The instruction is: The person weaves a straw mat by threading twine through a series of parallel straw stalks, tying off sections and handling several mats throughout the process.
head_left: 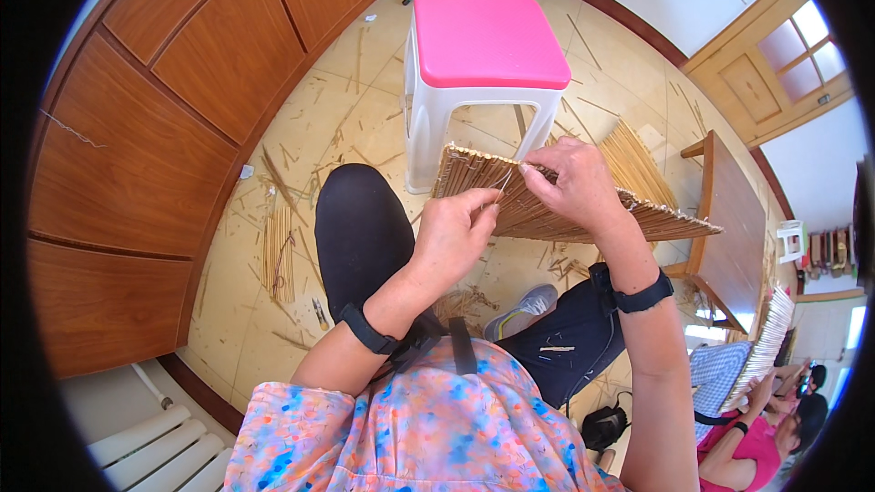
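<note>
A mat of brown reed stalks (544,208) stands tilted in front of my lap, its pale cut stalk ends forming the upper edge. My left hand (453,235) is closed in a pinch on a thin white thread (505,184) that runs up to this edge. Against the same edge, my right hand (581,184) is closed, thumb and forefinger gripping the mat where the thread meets it. Whether the right fingertips also hold the thread cannot be made out. Both forearms wear black wrist straps.
A white stool with a pink seat (490,41) stands just beyond the mat. Loose stalks (279,255) and small pliers (320,313) lie on the littered floor at left. Wooden panels (128,155) line the left. At right are a wooden table (732,219) and other people (752,456).
</note>
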Demonstrator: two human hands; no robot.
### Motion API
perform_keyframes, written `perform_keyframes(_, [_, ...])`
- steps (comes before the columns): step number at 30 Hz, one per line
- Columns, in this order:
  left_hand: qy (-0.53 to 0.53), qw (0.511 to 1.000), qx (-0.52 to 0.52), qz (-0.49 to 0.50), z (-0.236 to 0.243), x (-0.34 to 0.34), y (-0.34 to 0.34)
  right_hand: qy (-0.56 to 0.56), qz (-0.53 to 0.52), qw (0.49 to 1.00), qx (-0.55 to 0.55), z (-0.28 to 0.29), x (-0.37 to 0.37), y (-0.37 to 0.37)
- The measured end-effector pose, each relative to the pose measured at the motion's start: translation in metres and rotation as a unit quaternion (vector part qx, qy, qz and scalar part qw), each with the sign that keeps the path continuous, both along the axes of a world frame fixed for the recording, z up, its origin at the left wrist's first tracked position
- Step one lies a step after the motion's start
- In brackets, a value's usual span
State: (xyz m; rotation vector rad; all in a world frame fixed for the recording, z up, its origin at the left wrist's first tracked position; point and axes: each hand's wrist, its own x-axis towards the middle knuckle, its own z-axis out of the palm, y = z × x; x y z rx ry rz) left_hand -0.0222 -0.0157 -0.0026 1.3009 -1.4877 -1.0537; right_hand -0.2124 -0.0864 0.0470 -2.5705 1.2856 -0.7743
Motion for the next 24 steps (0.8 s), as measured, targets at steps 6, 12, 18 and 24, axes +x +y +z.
perform_keyframes(6, [-0.018, 1.0, 0.004, 0.002, 0.0034, -0.0002, 0.0002, 0.006, -0.001, 1.0, -0.002, -0.0007, -0.001, -0.0002])
perform_keyframes(12, [-0.008, 1.0, 0.0, 0.0, 0.0029, -0.0006, 0.0002, 0.009, -0.003, 1.0, 0.002, -0.0005, -0.0006, -0.0001])
perform_keyframes(18, [-0.006, 1.0, 0.007, 0.003, 0.005, -0.0012, 0.0009, 0.011, -0.006, 1.0, 0.004, 0.0001, -0.0005, 0.0003])
perform_keyframes(24, [-0.011, 1.0, 0.002, 0.003, 0.0067, -0.0013, 0.0007, 0.009, -0.007, 1.0, 0.001, -0.0005, -0.0009, 0.0005])
